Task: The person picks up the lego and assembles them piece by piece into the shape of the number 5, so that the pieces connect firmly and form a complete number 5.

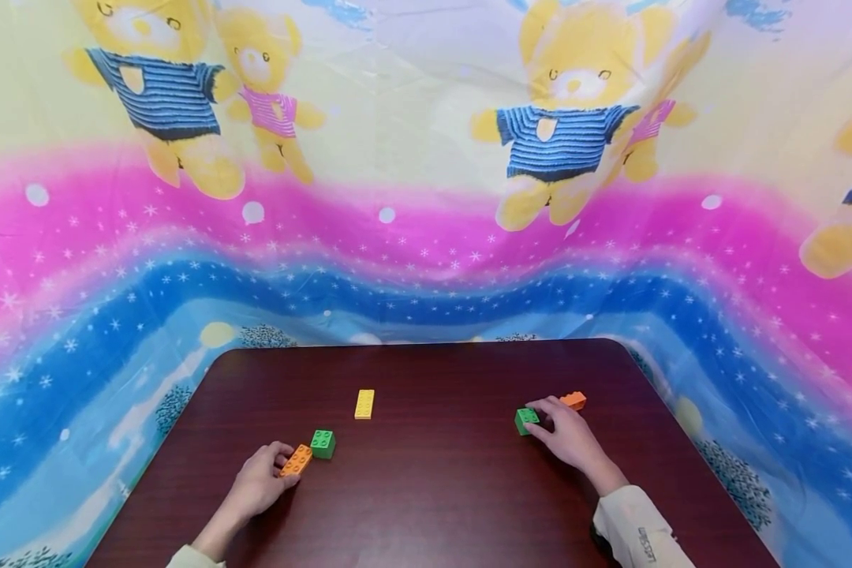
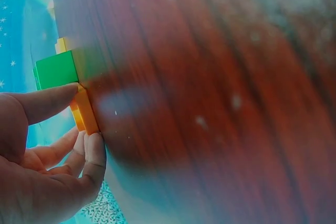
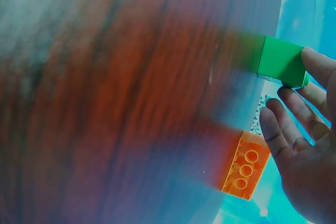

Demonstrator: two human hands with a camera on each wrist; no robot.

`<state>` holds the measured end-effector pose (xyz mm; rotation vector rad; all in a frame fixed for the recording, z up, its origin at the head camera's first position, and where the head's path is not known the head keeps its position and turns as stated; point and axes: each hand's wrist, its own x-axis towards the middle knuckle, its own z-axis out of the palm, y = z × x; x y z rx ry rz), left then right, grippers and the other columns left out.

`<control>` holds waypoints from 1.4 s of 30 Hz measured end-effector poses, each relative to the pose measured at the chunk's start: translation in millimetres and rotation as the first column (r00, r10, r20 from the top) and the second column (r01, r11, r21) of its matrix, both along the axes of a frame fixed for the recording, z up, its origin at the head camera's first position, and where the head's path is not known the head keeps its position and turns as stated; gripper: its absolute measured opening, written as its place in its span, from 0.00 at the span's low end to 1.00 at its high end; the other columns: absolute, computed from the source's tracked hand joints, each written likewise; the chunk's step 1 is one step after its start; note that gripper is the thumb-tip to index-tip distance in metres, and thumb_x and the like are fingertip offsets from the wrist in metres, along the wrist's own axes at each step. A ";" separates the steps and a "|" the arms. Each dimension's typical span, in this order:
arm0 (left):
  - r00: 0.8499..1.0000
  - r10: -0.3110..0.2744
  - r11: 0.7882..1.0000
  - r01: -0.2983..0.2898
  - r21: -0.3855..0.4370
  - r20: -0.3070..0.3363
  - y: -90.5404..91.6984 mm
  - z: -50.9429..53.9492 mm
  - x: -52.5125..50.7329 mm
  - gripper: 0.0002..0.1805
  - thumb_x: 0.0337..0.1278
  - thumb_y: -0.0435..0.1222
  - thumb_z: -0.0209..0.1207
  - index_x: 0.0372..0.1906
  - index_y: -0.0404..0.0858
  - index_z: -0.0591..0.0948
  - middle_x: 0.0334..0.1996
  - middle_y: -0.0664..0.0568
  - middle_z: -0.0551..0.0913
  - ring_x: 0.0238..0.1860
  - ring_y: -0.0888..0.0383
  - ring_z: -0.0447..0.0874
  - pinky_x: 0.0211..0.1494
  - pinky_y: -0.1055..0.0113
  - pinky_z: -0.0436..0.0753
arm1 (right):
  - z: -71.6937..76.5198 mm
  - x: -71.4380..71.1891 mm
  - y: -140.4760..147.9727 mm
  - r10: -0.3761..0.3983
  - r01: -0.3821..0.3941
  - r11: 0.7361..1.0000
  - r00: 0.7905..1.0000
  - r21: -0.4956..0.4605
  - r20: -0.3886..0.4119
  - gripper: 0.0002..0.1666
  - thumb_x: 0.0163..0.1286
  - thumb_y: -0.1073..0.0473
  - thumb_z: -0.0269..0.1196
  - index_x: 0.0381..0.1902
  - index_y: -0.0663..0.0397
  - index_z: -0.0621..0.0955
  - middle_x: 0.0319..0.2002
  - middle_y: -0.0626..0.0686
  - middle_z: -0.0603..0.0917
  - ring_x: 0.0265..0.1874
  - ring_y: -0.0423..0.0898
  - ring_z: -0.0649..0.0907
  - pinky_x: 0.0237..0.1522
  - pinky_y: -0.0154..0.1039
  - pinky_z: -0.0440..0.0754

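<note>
My left hand (image 1: 259,480) pinches an orange toy brick (image 1: 297,461) between thumb and fingers, low over the dark table. Beside that brick, close to its far end, sits a green studded brick (image 1: 323,444), also seen past the thumb in the left wrist view as a green block (image 2: 56,71). On the right, my right hand (image 1: 566,432) holds another green brick (image 1: 526,421) between thumb and fingertips. Behind this hand lies a second orange brick (image 1: 574,401), tipped on its side; its hollow underside (image 3: 245,170) faces the right wrist camera.
A flat yellow brick (image 1: 364,404) lies farther back, left of the middle. The dark brown table (image 1: 426,505) has rounded far corners. A curtain (image 1: 412,237) printed with bears hangs around its back and sides.
</note>
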<state>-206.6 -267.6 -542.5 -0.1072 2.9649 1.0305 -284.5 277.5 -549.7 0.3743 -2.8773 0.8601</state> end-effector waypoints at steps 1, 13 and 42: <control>1.000 0.000 1.000 0.000 -0.002 0.001 -0.3 -0.2 -0.2 0.22 0.50 0.29 0.74 0.51 0.30 0.81 0.39 0.46 0.80 0.38 0.55 0.82 0.41 0.57 0.82 | 0.0 -0.1 0.0 -0.001 0.001 1.000 1.000 0.001 0.001 0.24 0.69 0.54 0.72 0.61 0.48 0.83 0.48 0.48 0.82 0.42 0.46 0.80 0.50 0.50 0.85; 1.000 0.021 1.000 -0.021 -0.010 -0.006 -0.7 5.5 3.1 0.20 0.55 0.28 0.71 0.52 0.27 0.82 0.43 0.41 0.81 0.40 0.51 0.85 0.46 0.51 0.85 | 0.6 0.4 -0.3 -0.005 0.005 1.000 1.000 0.011 0.001 0.24 0.69 0.53 0.71 0.61 0.48 0.83 0.49 0.49 0.83 0.44 0.47 0.81 0.51 0.52 0.85; 0.984 -0.046 0.997 0.055 0.049 -0.172 32.8 50.7 2.8 0.21 0.60 0.28 0.70 0.58 0.32 0.82 0.46 0.44 0.82 0.46 0.52 0.84 0.48 0.59 0.86 | 2.5 2.0 -1.4 -0.013 0.013 1.000 1.000 0.014 -0.001 0.24 0.69 0.53 0.71 0.61 0.50 0.83 0.48 0.50 0.83 0.45 0.48 0.82 0.52 0.55 0.86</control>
